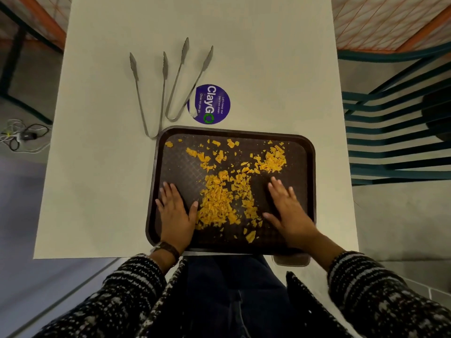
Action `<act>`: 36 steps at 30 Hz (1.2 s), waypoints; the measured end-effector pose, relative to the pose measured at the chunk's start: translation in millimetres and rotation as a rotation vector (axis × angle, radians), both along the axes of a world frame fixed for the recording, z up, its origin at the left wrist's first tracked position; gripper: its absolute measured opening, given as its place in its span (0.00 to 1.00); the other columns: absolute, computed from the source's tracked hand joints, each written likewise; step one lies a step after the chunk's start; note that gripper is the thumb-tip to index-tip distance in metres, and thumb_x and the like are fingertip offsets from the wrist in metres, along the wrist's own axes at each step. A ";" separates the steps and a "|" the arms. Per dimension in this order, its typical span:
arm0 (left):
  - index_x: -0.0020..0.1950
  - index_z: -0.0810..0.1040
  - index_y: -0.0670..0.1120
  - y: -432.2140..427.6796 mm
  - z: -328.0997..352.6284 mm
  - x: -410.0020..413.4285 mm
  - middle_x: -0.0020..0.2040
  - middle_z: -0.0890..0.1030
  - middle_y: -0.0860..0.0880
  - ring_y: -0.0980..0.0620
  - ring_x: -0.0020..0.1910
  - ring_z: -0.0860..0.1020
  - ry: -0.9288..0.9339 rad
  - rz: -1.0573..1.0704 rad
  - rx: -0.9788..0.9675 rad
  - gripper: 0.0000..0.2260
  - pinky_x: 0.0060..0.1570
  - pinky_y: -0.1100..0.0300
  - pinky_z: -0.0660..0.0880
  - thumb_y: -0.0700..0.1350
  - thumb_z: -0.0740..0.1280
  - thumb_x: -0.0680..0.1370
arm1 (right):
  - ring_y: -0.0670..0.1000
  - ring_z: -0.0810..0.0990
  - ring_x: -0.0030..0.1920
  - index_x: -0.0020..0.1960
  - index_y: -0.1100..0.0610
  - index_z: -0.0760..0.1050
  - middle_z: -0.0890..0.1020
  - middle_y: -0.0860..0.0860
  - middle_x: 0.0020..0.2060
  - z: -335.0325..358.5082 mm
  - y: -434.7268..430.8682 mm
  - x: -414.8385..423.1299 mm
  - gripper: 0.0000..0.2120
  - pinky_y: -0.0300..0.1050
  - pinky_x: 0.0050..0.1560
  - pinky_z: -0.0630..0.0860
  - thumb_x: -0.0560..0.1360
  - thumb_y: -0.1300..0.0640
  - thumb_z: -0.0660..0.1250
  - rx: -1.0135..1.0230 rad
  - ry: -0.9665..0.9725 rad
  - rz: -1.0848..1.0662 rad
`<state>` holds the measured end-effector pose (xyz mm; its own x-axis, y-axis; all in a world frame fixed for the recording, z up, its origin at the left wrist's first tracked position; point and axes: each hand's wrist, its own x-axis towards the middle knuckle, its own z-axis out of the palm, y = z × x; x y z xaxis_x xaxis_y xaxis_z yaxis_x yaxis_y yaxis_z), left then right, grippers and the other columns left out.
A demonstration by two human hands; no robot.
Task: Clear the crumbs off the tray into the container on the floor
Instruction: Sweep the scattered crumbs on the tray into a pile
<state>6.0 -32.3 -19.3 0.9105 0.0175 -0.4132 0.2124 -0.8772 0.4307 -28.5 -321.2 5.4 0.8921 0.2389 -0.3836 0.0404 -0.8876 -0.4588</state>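
- The tray [308, 167], dark brown with a raised rim, sits on the pale desk [102, 191] at the near edge, its 6 o'clock side reaching the desk's rim.
- Orange crumbs [220, 203] lie scattered on the tray: a thick heap just below its middle, a smaller cluster toward 2 o'clock, loose bits along the 12 o'clock side.
- The left hand [176, 213] lies flat, palm down, on the tray at 8 o'clock, fingers spread and the grip open on nothing; its thumb touches the heap's edge.
- The right hand [288, 211] lies flat on the tray at 4 o'clock, fingers spread, grip likewise open and empty, just beside the heap.
- The heap sits between the two hands.
- A watch [168, 248] is on the left wrist; both sleeves are black-and-white knit.
- Two metal tongs [170, 86] lie on the desk at 11 o'clock from the tray, the longer pair's bend touching the tray's corner.
- A round purple sticker [214, 103] reading "ClayGO" is on the desk at the tray's 12 o'clock, partly under the shorter tongs.
- A small dark container [291, 260] shows partly below the desk's near edge, at the tray's 5 o'clock.
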 end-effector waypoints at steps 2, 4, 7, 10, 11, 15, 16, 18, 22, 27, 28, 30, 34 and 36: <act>0.75 0.44 0.37 -14.7 -5.0 1.3 0.77 0.43 0.38 0.44 0.75 0.40 -0.018 0.012 0.009 0.38 0.72 0.49 0.35 0.63 0.44 0.75 | 0.45 0.38 0.76 0.76 0.52 0.39 0.43 0.48 0.76 -0.7 -24.4 -7.6 0.36 0.40 0.72 0.28 0.75 0.33 0.38 -0.160 0.003 0.119; 0.75 0.44 0.37 -28.9 -7.6 3.4 0.77 0.44 0.38 0.43 0.76 0.40 -0.035 0.013 0.007 0.37 0.72 0.47 0.35 0.62 0.44 0.76 | 0.50 0.48 0.76 0.76 0.54 0.43 0.50 0.52 0.76 0.0 -41.5 -13.8 0.34 0.43 0.73 0.30 0.77 0.34 0.38 -0.288 0.024 0.222; 0.75 0.42 0.39 -44.1 -7.9 6.3 0.77 0.41 0.41 0.47 0.75 0.37 -0.036 -0.015 -0.022 0.36 0.72 0.50 0.32 0.62 0.43 0.76 | 0.49 0.42 0.77 0.77 0.56 0.47 0.55 0.53 0.75 -2.0 -56.0 -17.8 0.36 0.48 0.74 0.32 0.77 0.34 0.42 -0.379 0.064 0.322; 0.75 0.39 0.42 -52.6 -5.4 7.6 0.75 0.37 0.48 0.52 0.74 0.34 -0.047 -0.082 -0.185 0.36 0.71 0.54 0.31 0.62 0.43 0.75 | 0.49 0.40 0.76 0.77 0.57 0.46 0.54 0.54 0.76 -4.8 -58.0 -11.4 0.40 0.51 0.74 0.32 0.75 0.32 0.46 -0.391 0.089 0.375; 0.75 0.39 0.44 -53.5 -3.7 8.0 0.75 0.36 0.50 0.53 0.74 0.34 -0.048 -0.106 -0.258 0.35 0.71 0.55 0.31 0.62 0.43 0.75 | 0.49 0.43 0.76 0.77 0.57 0.47 0.54 0.54 0.76 -5.9 -56.1 -7.7 0.41 0.52 0.74 0.32 0.74 0.31 0.47 -0.389 0.086 0.400; 0.76 0.38 0.47 -37.6 2.9 10.9 0.74 0.36 0.54 0.55 0.74 0.36 -0.022 -0.142 -0.386 0.35 0.71 0.57 0.34 0.62 0.46 0.75 | 0.49 0.40 0.76 0.77 0.58 0.46 0.51 0.54 0.76 -8.9 -38.7 16.4 0.43 0.54 0.73 0.32 0.73 0.29 0.47 -0.375 0.035 0.465; 0.75 0.38 0.48 -29.0 4.5 11.9 0.74 0.36 0.54 0.54 0.74 0.36 -0.010 -0.158 -0.379 0.36 0.71 0.56 0.34 0.63 0.47 0.75 | 0.49 0.38 0.76 0.77 0.58 0.45 0.49 0.53 0.76 -9.6 -32.2 22.4 0.44 0.54 0.73 0.31 0.73 0.29 0.46 -0.365 0.013 0.468; 0.74 0.35 0.49 -8.8 6.4 12.8 0.74 0.36 0.53 0.53 0.75 0.36 0.002 -0.239 -0.339 0.38 0.72 0.56 0.35 0.66 0.49 0.73 | 0.49 0.39 0.76 0.77 0.58 0.42 0.46 0.53 0.76 -12.2 -17.9 31.9 0.44 0.53 0.73 0.31 0.73 0.29 0.46 -0.359 -0.029 0.454; 0.73 0.34 0.48 30.1 2.4 10.2 0.75 0.35 0.50 0.55 0.74 0.33 0.013 -0.543 -0.143 0.45 0.72 0.58 0.31 0.74 0.47 0.69 | 0.53 0.44 0.76 0.76 0.56 0.34 0.44 0.53 0.76 -17.6 1.2 38.4 0.44 0.52 0.72 0.29 0.73 0.31 0.48 -0.350 -0.067 0.325; 0.74 0.33 0.48 50.0 -9.1 14.9 0.77 0.43 0.45 0.55 0.74 0.33 -0.029 -0.867 0.104 0.53 0.70 0.52 0.27 0.78 0.53 0.64 | 0.50 0.38 0.76 0.77 0.56 0.40 0.42 0.52 0.77 -15.5 -2.1 11.3 0.47 0.54 0.71 0.28 0.71 0.28 0.51 -0.273 -0.062 0.386; 0.74 0.33 0.47 47.9 -8.6 18.9 0.77 0.43 0.45 0.54 0.74 0.33 -0.027 -0.880 0.135 0.54 0.70 0.50 0.27 0.78 0.53 0.63 | 0.49 0.37 0.76 0.77 0.56 0.41 0.43 0.52 0.77 -15.1 -3.4 3.7 0.47 0.55 0.71 0.28 0.71 0.27 0.50 -0.274 -0.059 0.394; 0.74 0.34 0.45 39.3 -7.5 26.5 0.76 0.41 0.45 0.54 0.74 0.32 -0.033 -0.897 0.177 0.55 0.69 0.48 0.25 0.79 0.52 0.63 | 0.48 0.34 0.75 0.77 0.56 0.41 0.44 0.52 0.77 -16.2 -3.6 -8.6 0.50 0.57 0.71 0.28 0.69 0.25 0.49 -0.301 -0.053 0.377; 0.73 0.29 0.48 14.7 -6.7 37.1 0.73 0.27 0.52 0.55 0.73 0.29 -0.060 -0.890 0.155 0.54 0.64 0.45 0.20 0.78 0.52 0.64 | 0.50 0.36 0.76 0.77 0.58 0.42 0.45 0.53 0.76 -19.2 9.0 -17.2 0.53 0.63 0.71 0.34 0.66 0.23 0.51 -0.343 -0.007 0.294; 0.72 0.28 0.48 2.1 -7.6 41.1 0.72 0.24 0.53 0.55 0.73 0.29 -0.069 -0.877 0.141 0.53 0.63 0.44 0.19 0.78 0.51 0.64 | 0.49 0.35 0.76 0.77 0.58 0.42 0.45 0.53 0.76 -19.1 17.7 -13.6 0.54 0.64 0.70 0.33 0.66 0.23 0.50 -0.341 -0.007 0.279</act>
<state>47.1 -30.2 -26.9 0.6428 -0.6509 -0.4040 -0.5827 -0.7578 0.2936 -42.1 -303.5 -13.7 0.8143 0.3316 -0.4763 0.3018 -0.9430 -0.1405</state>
